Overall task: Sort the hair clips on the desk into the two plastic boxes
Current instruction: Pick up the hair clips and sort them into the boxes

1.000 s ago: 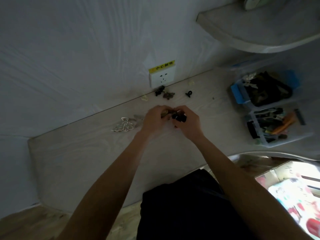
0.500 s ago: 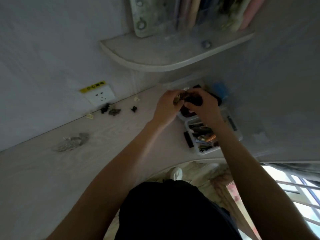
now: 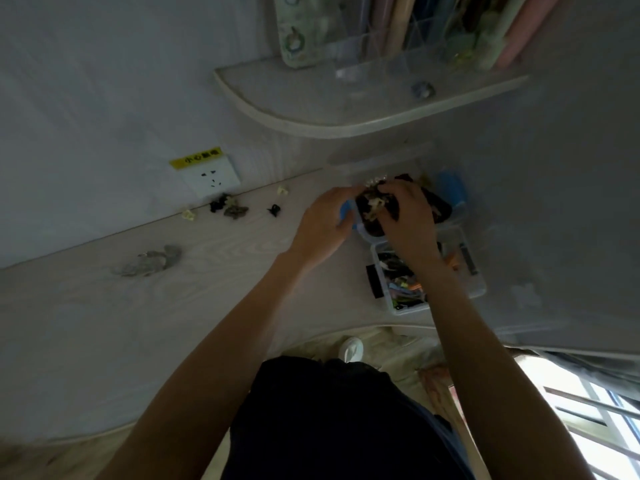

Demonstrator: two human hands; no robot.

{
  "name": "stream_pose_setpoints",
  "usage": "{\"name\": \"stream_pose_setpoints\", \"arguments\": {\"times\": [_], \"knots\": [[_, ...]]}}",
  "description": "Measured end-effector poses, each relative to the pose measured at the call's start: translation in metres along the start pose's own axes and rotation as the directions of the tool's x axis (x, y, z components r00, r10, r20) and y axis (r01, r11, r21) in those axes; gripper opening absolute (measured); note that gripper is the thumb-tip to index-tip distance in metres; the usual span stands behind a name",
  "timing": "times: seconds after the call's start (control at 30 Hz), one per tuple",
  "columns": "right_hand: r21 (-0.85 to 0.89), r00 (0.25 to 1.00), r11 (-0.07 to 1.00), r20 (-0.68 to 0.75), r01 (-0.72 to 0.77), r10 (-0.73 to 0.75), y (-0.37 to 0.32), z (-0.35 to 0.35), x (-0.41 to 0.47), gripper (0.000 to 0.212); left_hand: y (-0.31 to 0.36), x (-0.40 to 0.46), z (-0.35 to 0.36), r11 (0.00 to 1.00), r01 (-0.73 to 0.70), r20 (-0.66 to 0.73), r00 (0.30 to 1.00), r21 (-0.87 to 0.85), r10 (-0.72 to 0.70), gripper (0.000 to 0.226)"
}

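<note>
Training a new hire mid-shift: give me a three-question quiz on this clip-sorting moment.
1. True or false: the right hand is over the farther box, the one with blue latches.
2. Which lies farthest left on the desk? A. silvery clip B. small black clip C. nearer box
3. Fill in: the pale clip lies close to the ____.

Key: 1 true; 2 A; 3 wall
</note>
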State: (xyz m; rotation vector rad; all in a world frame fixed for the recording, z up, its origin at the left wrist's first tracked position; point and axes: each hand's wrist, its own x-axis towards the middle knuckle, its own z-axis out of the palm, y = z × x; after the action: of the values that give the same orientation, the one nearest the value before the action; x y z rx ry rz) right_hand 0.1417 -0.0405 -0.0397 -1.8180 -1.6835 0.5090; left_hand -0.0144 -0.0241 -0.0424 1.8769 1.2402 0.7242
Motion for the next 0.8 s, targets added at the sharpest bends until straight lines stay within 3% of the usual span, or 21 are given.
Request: {"name": "stream_pose_setpoints", "arguments": {"times": [0.13, 0.23, 0.33, 0.47, 0.6, 0.7, 0.8], "knots": [[0.04, 0.987, 0.99, 0.079, 0.138, -0.141, -0.04, 0.035, -0.019, 0.023, -0.047, -0.054, -0.043, 0.991, 0.055, -0.296, 0.955, 0.12, -0.017, 0.03], [0.037, 0.958, 0.986, 0.232, 0.164, -0.168, -0.066, 0.076, -0.027, 0.03, -0.093, -0.102, -0.084, 0.939, 0.251, -0.443, 0.888, 0.237, -0.125, 0.03], [-0.053, 0.926, 0.99, 0.363, 0.129, -0.101, -0.08, 0.12, -0.014, 0.049, -0.136, -0.14, -0.128, 0.873, 0.417, -0.513, 0.823, 0.253, -0.244, 0.039], [-0.228, 0.869, 0.973, 0.477, -0.026, 0.135, -0.089, 0.161, 0.02, 0.077, -0.181, -0.169, -0.171, 0.751, 0.579, -0.465, 0.785, 0.317, -0.408, 0.067], [-0.328, 0.82, 0.943, 0.522, -0.06, 0.234, -0.087, 0.181, 0.052, 0.098, -0.204, -0.174, -0.194, 0.719, 0.592, -0.336, 0.804, 0.365, -0.491, 0.082], [-0.304, 0.811, 0.953, 0.553, -0.017, 0.191, -0.092, 0.198, 0.056, 0.099, -0.213, -0.169, -0.202, 0.76, 0.563, -0.216, 0.827, 0.326, -0.519, 0.077], [-0.235, 0.83, 0.971, 0.534, -0.034, 0.158, -0.111, 0.219, 0.042, 0.083, -0.216, -0.162, -0.204, 0.793, 0.513, -0.153, 0.857, 0.329, -0.491, 0.068]]}}
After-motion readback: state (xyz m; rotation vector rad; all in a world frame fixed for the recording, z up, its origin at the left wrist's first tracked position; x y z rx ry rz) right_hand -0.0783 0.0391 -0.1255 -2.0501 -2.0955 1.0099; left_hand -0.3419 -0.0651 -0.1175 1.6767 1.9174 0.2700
